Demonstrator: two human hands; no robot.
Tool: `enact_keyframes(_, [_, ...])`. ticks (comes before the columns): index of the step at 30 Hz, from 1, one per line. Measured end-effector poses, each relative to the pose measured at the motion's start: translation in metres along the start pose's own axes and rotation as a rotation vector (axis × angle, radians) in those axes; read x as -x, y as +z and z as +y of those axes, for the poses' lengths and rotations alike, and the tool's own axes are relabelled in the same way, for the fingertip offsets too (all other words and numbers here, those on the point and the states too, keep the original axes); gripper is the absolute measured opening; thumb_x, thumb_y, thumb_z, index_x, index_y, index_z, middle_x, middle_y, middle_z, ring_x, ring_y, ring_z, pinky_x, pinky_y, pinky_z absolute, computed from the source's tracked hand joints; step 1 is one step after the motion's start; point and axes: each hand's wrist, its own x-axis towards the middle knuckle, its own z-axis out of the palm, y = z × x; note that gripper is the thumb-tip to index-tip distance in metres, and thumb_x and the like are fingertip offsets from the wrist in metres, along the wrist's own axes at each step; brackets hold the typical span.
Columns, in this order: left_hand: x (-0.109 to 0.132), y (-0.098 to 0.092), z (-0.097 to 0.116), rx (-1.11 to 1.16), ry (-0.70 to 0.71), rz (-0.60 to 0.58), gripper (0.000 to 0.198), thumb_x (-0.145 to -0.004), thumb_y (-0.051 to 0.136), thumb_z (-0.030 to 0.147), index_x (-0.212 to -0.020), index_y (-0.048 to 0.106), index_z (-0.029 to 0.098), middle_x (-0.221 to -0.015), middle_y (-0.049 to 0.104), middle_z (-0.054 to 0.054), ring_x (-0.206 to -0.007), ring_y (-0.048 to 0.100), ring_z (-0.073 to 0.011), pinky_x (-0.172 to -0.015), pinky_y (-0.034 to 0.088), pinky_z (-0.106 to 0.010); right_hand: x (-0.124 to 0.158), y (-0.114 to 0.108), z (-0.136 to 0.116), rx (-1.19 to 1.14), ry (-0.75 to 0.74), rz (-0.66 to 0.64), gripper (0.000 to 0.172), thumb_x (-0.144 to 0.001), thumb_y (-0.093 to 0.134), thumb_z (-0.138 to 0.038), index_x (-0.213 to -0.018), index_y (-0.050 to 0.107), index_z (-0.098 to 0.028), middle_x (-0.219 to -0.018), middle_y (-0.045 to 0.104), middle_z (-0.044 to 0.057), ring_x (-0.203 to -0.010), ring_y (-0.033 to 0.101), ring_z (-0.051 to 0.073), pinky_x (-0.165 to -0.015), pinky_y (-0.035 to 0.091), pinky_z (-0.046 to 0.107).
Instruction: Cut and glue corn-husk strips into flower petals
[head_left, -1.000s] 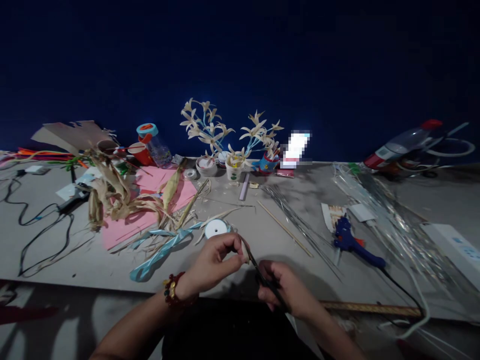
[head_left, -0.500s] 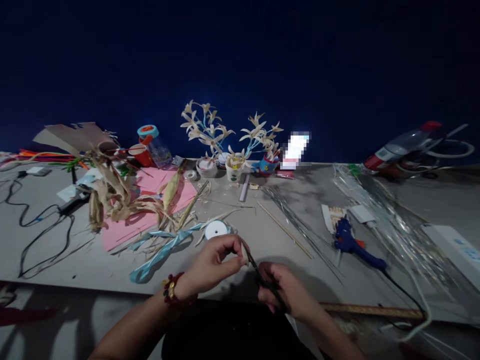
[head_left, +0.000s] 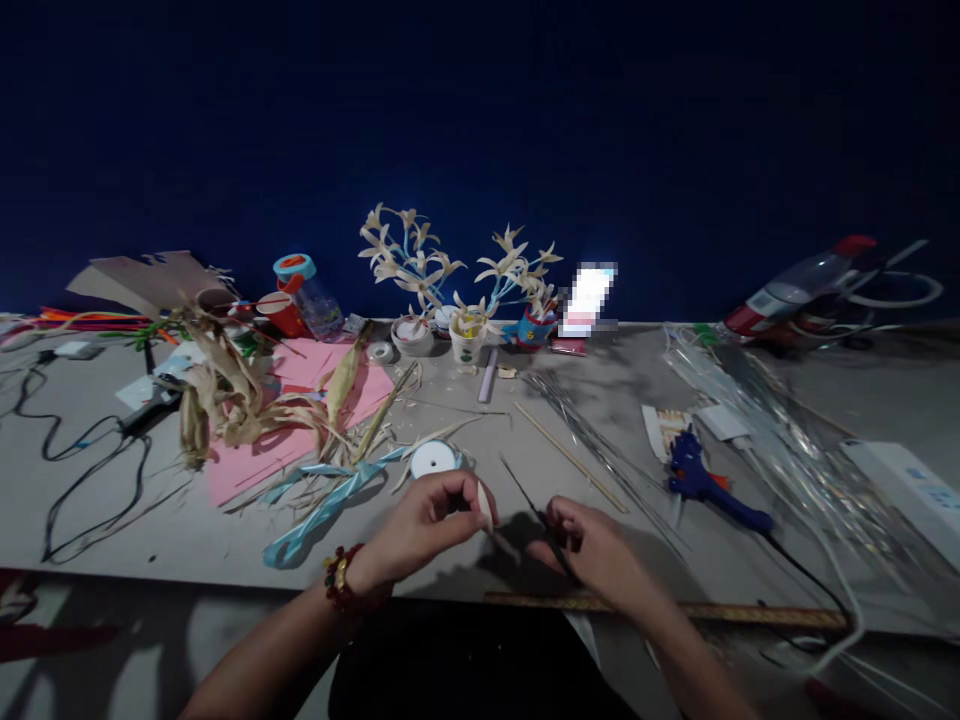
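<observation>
Between the thumb and fingers of my left hand (head_left: 439, 515) is a small pale corn husk piece (head_left: 484, 505), narrow and pointed at the top. My right hand (head_left: 589, 545) grips dark scissors (head_left: 544, 515); their blades point up and left, apart from the husk piece. Just beyond my left hand lies a white ribbon spool (head_left: 433, 460). Light blue ribbon (head_left: 330, 510) trails to its left. Dried corn husks (head_left: 240, 400) are heaped on pink paper (head_left: 232, 470) at the left.
Husk flowers (head_left: 412, 260) on blue stems stand in cups at the back. A blue glue gun (head_left: 712, 490) with a cord lies at the right, near thin wires (head_left: 577, 420) and a wooden stick (head_left: 570, 455). A tilted bottle (head_left: 795, 290) rests at the far right.
My right hand has drawn the scissors right, away from the husk piece, where the blades were touching or very near it. My left hand has barely moved.
</observation>
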Motion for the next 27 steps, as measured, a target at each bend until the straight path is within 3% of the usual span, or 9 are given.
enact_keyframes(4, [0.000, 0.000, -0.006, 0.079, -0.023, 0.034, 0.025, -0.084, 0.074, 0.035, -0.076, 0.059, 0.016, -0.080, 0.065, -0.004, -0.076, 0.057, -0.0159, -0.074, 0.042, -0.028, -0.004, -0.009, 0.010, 0.528, 0.066, 0.251, 0.016, -0.082, 0.068, -0.033, -0.088, 0.056, -0.025, -0.078, 0.071, 0.002, -0.070, 0.068, 0.022, -0.056, 0.034, 0.026])
enact_keyframes(10, [-0.001, 0.005, -0.015, 0.144, -0.016, 0.063, 0.026, -0.083, 0.075, 0.035, -0.077, 0.058, 0.016, -0.078, 0.066, -0.004, -0.074, 0.059, -0.0152, -0.074, 0.044, -0.028, -0.009, -0.011, 0.011, 0.842, 0.037, 0.285, 0.014, -0.083, 0.067, -0.023, -0.093, 0.056, -0.022, -0.100, 0.072, 0.008, -0.077, 0.071, 0.024, -0.055, 0.030, 0.029])
enact_keyframes(15, [-0.001, 0.009, -0.021, 0.271, -0.030, 0.119, 0.030, -0.078, 0.080, 0.034, -0.076, 0.056, 0.016, -0.078, 0.066, -0.004, -0.064, 0.061, -0.0134, -0.068, 0.047, -0.028, -0.018, -0.018, 0.011, 0.786, 0.000, 0.213, 0.013, -0.081, 0.066, -0.018, -0.085, 0.055, -0.022, -0.095, 0.070, 0.005, -0.081, 0.069, 0.022, -0.058, 0.029, 0.028])
enact_keyframes(21, [-0.002, 0.009, -0.022, 0.359, -0.065, 0.169, 0.023, -0.075, 0.079, 0.028, -0.076, 0.059, 0.016, -0.069, 0.064, -0.002, -0.063, 0.057, -0.0128, -0.062, 0.045, -0.025, -0.024, -0.019, 0.007, 0.713, 0.083, 0.237, 0.019, -0.078, 0.071, -0.019, -0.089, 0.055, -0.021, -0.091, 0.070, 0.004, -0.079, 0.069, 0.022, -0.058, 0.030, 0.026])
enact_keyframes(27, [-0.002, 0.012, -0.023, 0.430, -0.131, 0.161, 0.022, -0.075, 0.079, 0.026, -0.077, 0.060, 0.015, -0.066, 0.063, -0.001, -0.060, 0.056, -0.0106, -0.062, 0.043, -0.023, -0.015, -0.031, -0.003, 0.573, -0.068, 0.142, 0.019, -0.078, 0.072, -0.023, -0.094, 0.061, -0.022, -0.096, 0.070, 0.004, -0.080, 0.067, 0.022, -0.066, 0.040, 0.028])
